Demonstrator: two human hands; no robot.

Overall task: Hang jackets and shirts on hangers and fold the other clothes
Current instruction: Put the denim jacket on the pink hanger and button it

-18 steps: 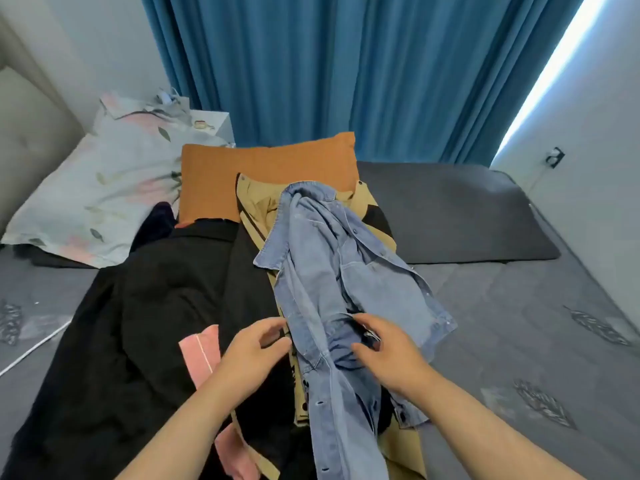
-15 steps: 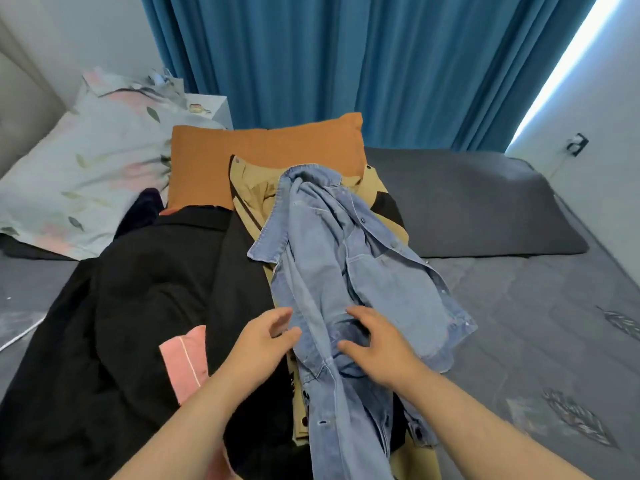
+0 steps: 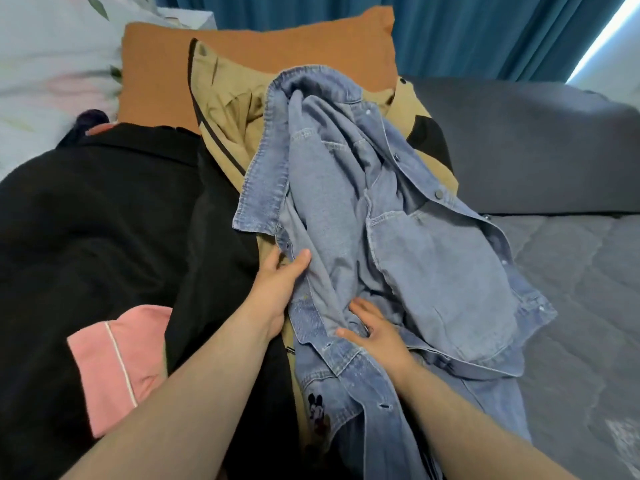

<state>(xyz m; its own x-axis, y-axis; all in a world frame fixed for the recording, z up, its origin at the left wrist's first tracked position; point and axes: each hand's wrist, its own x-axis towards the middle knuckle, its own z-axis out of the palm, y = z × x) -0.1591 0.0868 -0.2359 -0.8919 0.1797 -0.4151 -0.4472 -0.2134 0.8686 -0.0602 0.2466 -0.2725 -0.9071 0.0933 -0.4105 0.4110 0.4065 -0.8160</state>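
A person's two bare hands work into a crumpled denim jacket (image 3: 398, 237) that lies on top of a heap of clothes on a bed (image 3: 571, 289). The left hand (image 3: 277, 289) presses against the jacket's near-left edge, thumb on top of the cloth and the other fingers mostly hidden behind it, so a firm grip cannot be confirmed. The right hand (image 3: 377, 332), just beside it, has its fingers curled into the bunched folds near the front placket. The jacket spreads away from both hands, its collar at the far end. Under it lies a tan coat (image 3: 228, 98); a black garment (image 3: 104, 220) sprawls to the left of the left hand, with a pink piece (image 3: 114, 362) beside the left forearm. An orange pillow (image 3: 277, 39) sits beyond the heap. The step in hand appears to be picking out the jacket for hanging; no hanger is visible. The next move likely calls for lifting it clear and finding the collar and shoulders.
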